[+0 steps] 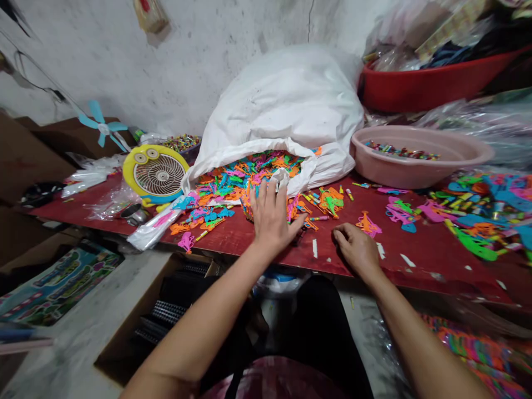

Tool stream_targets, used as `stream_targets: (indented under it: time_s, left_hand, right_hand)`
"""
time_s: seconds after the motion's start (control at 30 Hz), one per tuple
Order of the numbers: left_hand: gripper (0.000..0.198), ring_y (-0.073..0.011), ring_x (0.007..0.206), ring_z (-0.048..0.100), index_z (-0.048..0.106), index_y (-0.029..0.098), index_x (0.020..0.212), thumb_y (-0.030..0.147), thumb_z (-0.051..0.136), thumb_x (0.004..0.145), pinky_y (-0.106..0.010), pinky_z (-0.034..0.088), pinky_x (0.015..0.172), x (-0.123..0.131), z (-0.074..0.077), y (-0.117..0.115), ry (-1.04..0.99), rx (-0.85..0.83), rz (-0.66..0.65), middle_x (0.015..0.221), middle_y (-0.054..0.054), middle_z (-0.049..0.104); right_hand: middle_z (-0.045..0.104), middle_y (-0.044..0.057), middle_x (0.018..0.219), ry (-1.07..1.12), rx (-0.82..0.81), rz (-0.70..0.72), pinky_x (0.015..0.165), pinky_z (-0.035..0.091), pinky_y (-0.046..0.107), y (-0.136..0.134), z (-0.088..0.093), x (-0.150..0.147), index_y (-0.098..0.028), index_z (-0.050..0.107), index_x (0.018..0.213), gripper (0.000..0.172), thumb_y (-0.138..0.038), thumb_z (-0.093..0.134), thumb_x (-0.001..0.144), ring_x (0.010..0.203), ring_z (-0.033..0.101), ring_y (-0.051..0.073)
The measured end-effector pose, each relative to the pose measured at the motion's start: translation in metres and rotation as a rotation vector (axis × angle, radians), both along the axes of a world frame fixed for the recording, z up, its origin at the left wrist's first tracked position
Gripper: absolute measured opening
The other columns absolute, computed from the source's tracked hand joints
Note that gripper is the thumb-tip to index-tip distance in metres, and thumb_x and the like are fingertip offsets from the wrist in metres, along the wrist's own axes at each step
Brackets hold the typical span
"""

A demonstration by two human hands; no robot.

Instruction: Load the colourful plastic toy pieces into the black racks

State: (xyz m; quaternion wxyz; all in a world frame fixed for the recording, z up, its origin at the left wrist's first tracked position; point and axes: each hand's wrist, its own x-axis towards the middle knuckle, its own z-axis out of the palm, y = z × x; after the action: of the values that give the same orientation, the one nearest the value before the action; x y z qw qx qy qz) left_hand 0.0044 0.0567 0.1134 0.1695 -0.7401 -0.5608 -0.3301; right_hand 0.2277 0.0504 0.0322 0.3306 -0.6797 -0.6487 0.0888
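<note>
My left hand (271, 215) lies palm down with fingers spread, at the front of a heap of small bright plastic pieces (241, 180). The heap spills from the open mouth of a big white sack (286, 105). Past its fingertips is the sack's crumpled lip. My right hand (358, 247) rests on the red tabletop (432, 260) near the front edge, fingers curled in; whatever they may hold is hidden. Just beyond it lies an orange and pink plastic piece (368, 224). More orange and green pieces (331, 200) with thin sticks lie between the hands and the sack.
A pink basin (419, 172) holding small colourful sticks stands at right, below a heaped red basin (432, 86). Another pile of plastic pieces (477, 216) covers the right side. A yellow fan (160, 172) stands at left. Beneath the table is a cardboard box (124, 338).
</note>
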Motion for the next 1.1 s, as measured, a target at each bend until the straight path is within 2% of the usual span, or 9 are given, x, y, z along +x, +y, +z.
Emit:
stream_targets:
  time_s: [0.07, 0.13, 0.23, 0.33, 0.63, 0.73, 0.87, 0.93, 1.1]
  left_hand:
    - [0.082, -0.0374, 0.145, 0.025, 0.043, 0.017, 0.143, 0.066, 0.06, 0.079, -0.057, 0.01, 0.12, 0.004, 0.018, 0.027, 0.109, -0.09, 0.029, 0.15, -0.016, 0.041]
    - [0.081, -0.0386, 0.14, 0.031, 0.045, 0.018, 0.14, 0.067, 0.06, 0.078, -0.059, 0.014, 0.118, 0.005, 0.026, 0.046, 0.188, -0.188, 0.053, 0.145, -0.016, 0.047]
    - [0.058, -0.0341, 0.124, 0.047, 0.058, 0.019, 0.125, 0.061, 0.053, 0.085, -0.051, 0.035, 0.108, 0.001, 0.029, 0.059, 0.245, -0.374, 0.065, 0.121, -0.013, 0.064]
    - [0.046, -0.0307, 0.117, 0.049, 0.061, 0.019, 0.118, 0.053, 0.045, 0.092, -0.041, 0.044, 0.097, -0.005, 0.029, 0.06, 0.262, -0.443, 0.041, 0.107, -0.011, 0.068]
    - [0.046, -0.0302, 0.122, 0.048, 0.055, 0.02, 0.129, 0.048, 0.046, 0.094, -0.038, 0.044, 0.096, -0.009, 0.033, 0.062, 0.306, -0.488, -0.002, 0.112, -0.009, 0.068]
    - [0.057, -0.0318, 0.128, 0.045, 0.048, 0.021, 0.137, 0.056, 0.046, 0.093, -0.04, 0.043, 0.099, -0.013, 0.034, 0.063, 0.308, -0.502, -0.025, 0.122, -0.01, 0.066]
    - [0.085, -0.0386, 0.135, 0.038, 0.032, 0.019, 0.148, 0.067, 0.056, 0.082, -0.046, 0.042, 0.101, -0.018, 0.037, 0.061, 0.36, -0.545, -0.056, 0.133, -0.013, 0.06]
    - [0.084, -0.0391, 0.133, 0.04, 0.032, 0.017, 0.147, 0.063, 0.059, 0.082, -0.046, 0.044, 0.098, -0.019, 0.038, 0.059, 0.376, -0.551, -0.013, 0.126, -0.014, 0.064]
    - [0.07, -0.0373, 0.12, 0.053, 0.047, 0.011, 0.131, 0.059, 0.059, 0.082, -0.043, 0.048, 0.091, -0.015, 0.041, 0.059, 0.319, -0.613, 0.248, 0.116, -0.02, 0.066]
  right_hand:
    - [0.07, 0.005, 0.085, -0.007, 0.018, 0.005, 0.064, 0.034, 0.028, 0.0, -0.001, 0.0, -0.021, 0.066, 0.085, 0.025, -0.036, 0.046, 0.087, 0.075, 0.059, 0.019]
    - [0.07, 0.005, 0.085, -0.006, 0.039, 0.019, 0.064, 0.034, 0.028, 0.0, -0.001, 0.0, -0.021, 0.066, 0.084, 0.025, -0.035, 0.046, 0.087, 0.076, 0.059, 0.019]
    - [0.071, 0.005, 0.086, -0.009, 0.063, 0.027, 0.064, 0.033, 0.028, -0.001, -0.001, -0.001, -0.021, 0.067, 0.084, 0.024, -0.034, 0.046, 0.087, 0.076, 0.059, 0.019]
    - [0.071, 0.006, 0.086, -0.028, 0.078, 0.033, 0.064, 0.033, 0.028, -0.001, -0.001, 0.0, -0.021, 0.067, 0.084, 0.025, -0.033, 0.045, 0.088, 0.077, 0.059, 0.019]
    - [0.07, 0.005, 0.089, -0.06, 0.069, 0.054, 0.066, 0.034, 0.028, 0.0, -0.004, 0.002, -0.021, 0.066, 0.087, 0.023, -0.031, 0.046, 0.089, 0.08, 0.06, 0.019]
    - [0.07, 0.005, 0.09, -0.071, 0.071, 0.066, 0.067, 0.035, 0.029, 0.0, -0.003, 0.002, -0.021, 0.066, 0.087, 0.023, -0.031, 0.045, 0.089, 0.08, 0.061, 0.019]
    - [0.07, 0.004, 0.09, -0.071, 0.074, 0.059, 0.067, 0.035, 0.029, -0.001, -0.003, 0.001, -0.021, 0.066, 0.088, 0.022, -0.031, 0.046, 0.089, 0.081, 0.061, 0.019]
    - [0.07, 0.004, 0.09, -0.088, 0.071, 0.053, 0.066, 0.035, 0.029, -0.001, -0.004, -0.001, -0.021, 0.065, 0.089, 0.022, -0.031, 0.046, 0.09, 0.08, 0.06, 0.019]
    - [0.068, 0.006, 0.092, -0.125, 0.056, 0.06, 0.063, 0.034, 0.029, 0.01, 0.002, 0.0, -0.021, 0.065, 0.094, 0.023, -0.031, 0.045, 0.091, 0.078, 0.059, 0.019]
